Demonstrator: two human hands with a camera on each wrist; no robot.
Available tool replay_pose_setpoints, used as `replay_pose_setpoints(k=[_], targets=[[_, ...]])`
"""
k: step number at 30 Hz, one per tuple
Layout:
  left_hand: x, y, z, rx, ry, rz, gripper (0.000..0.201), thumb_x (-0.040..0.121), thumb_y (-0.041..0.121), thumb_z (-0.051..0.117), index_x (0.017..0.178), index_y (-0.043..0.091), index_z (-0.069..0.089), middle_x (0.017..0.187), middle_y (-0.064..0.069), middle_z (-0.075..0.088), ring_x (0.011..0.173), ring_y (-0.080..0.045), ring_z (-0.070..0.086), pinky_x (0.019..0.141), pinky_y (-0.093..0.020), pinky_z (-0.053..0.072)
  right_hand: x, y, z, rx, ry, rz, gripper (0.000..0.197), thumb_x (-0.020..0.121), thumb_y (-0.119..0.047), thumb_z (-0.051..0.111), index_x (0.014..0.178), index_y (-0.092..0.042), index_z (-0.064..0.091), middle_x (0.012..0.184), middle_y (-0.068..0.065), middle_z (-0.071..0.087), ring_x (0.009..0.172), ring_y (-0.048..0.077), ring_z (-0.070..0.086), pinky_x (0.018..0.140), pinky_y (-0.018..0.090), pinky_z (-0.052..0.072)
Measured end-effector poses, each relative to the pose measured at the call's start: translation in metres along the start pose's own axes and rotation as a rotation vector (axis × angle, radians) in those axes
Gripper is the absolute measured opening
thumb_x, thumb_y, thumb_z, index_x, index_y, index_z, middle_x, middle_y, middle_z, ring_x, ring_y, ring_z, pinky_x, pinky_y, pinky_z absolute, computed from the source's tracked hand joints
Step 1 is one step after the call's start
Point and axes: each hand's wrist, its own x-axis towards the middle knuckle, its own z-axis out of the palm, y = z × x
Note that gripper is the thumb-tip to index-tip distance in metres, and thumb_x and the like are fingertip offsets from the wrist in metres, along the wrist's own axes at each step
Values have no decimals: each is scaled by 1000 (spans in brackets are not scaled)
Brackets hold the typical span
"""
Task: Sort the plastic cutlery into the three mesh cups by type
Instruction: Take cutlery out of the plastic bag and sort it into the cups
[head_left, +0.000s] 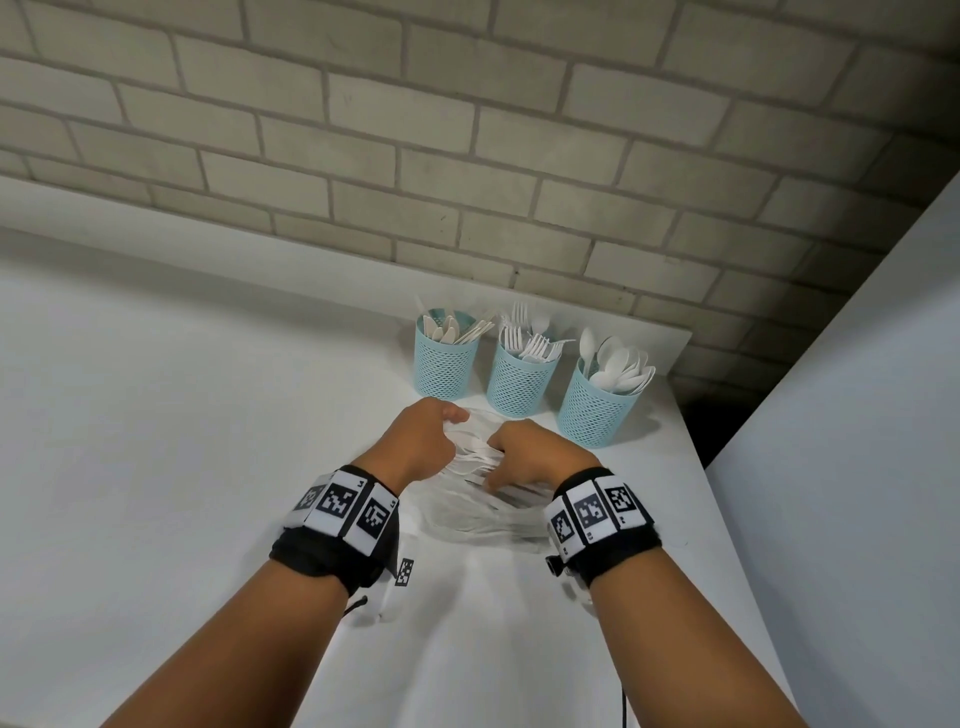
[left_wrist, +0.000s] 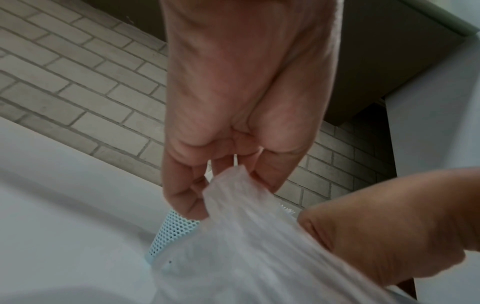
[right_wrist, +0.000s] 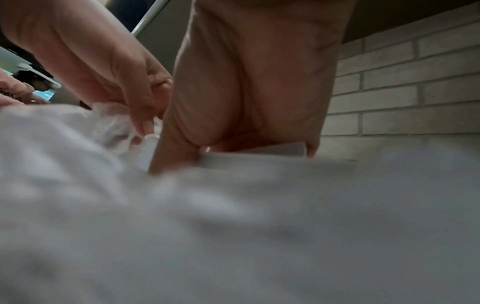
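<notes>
Three light-blue mesh cups stand in a row near the wall: the left cup (head_left: 445, 364) holds knives, the middle cup (head_left: 521, 384) forks, the right cup (head_left: 596, 410) spoons. In front of them a clear plastic bag (head_left: 467, 512) of white cutlery (head_left: 475, 462) lies on the table. My left hand (head_left: 451, 422) pinches the bag's open edge (left_wrist: 228, 185) and lifts it. My right hand (head_left: 493, 467) reaches into the bag's mouth, thumb and fingers curled round white cutlery pieces (right_wrist: 259, 151). Which type they are is hidden.
The white table (head_left: 182, 415) ends at a brick wall (head_left: 467, 156) just behind the cups. A white panel (head_left: 857, 415) rises at the right, with a dark gap beside the spoon cup. A small tag with a black-and-white code (head_left: 405, 571) lies near my left wrist.
</notes>
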Motion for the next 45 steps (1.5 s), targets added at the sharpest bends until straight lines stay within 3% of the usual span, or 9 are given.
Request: replay_pose_setpoints(k=[7, 12, 17, 20, 25, 29, 33, 38, 45], targets=[[-2, 1, -5, -18, -10, -15, 55, 82, -9, 45, 129, 17, 53, 139, -2, 48, 114, -19, 53, 78, -19, 43, 0, 5, -5, 74, -15, -23, 34, 73, -33, 78, 85, -17, 51, 85, -6, 50, 79, 13, 49, 56, 20, 30], [-4, 2, -9, -54, -19, -10, 53, 82, -8, 46, 130, 15, 53, 138, -5, 50, 111, -16, 52, 75, -16, 42, 0, 11, -13, 80, -18, -37, 35, 81, -29, 71, 63, -23, 41, 66, -8, 42, 59, 8, 38, 55, 23, 27], [-3, 0, -12, -47, -35, -37, 47, 83, -5, 50, 127, 10, 54, 125, -10, 57, 92, -18, 52, 61, -15, 40, -4, 16, -27, 83, -95, -71, 27, 82, -26, 69, 71, -17, 46, 72, -1, 49, 67, 16, 43, 63, 31, 32], [-2, 0, -14, -60, -83, -106, 48, 85, 1, 55, 132, 10, 50, 128, -7, 54, 99, -17, 49, 72, -22, 42, -7, 23, -33, 242, -67, -104, 18, 84, -22, 68, 98, -13, 61, 96, 3, 65, 85, 18, 57, 81, 35, 45], [-4, 11, -12, 127, -16, -85, 54, 83, 36, 67, 133, 24, 48, 144, -5, 33, 134, -27, 27, 104, -35, 30, -6, 30, -33, 524, 13, -114, 4, 91, -25, 60, 93, -23, 62, 91, -2, 67, 93, 21, 62, 94, 39, 46], [-6, 24, -8, 20, 89, 28, 52, 83, 39, 66, 130, 21, 53, 138, -2, 40, 133, -25, 26, 105, -34, 29, -3, 26, -32, 732, 61, -139, 4, 94, -27, 54, 93, -27, 58, 89, -1, 68, 101, 23, 64, 102, 43, 44], [0, 25, -4, -223, 78, 105, 49, 85, 39, 64, 126, 12, 56, 127, 1, 56, 119, -15, 50, 97, -27, 41, -2, 21, -37, 900, 167, -154, 20, 97, -29, 48, 95, -16, 63, 98, 1, 69, 107, 23, 60, 105, 43, 41], [3, 33, 3, -427, -107, 142, 23, 95, 31, 50, 95, 13, 65, 87, 4, 65, 87, -10, 60, 75, -16, 47, 5, 5, -37, 1334, 197, -182, 29, 99, -27, 41, 85, -12, 61, 119, 3, 64, 97, 20, 64, 80, 36, 55], [13, 33, 7, -661, -269, 102, 23, 96, 23, 49, 116, 15, 57, 103, -4, 66, 96, -16, 65, 78, -24, 54, 11, 2, -27, 1453, 12, -128, 37, 100, -33, 34, 104, -10, 63, 103, 7, 66, 93, 18, 65, 83, 30, 55]])
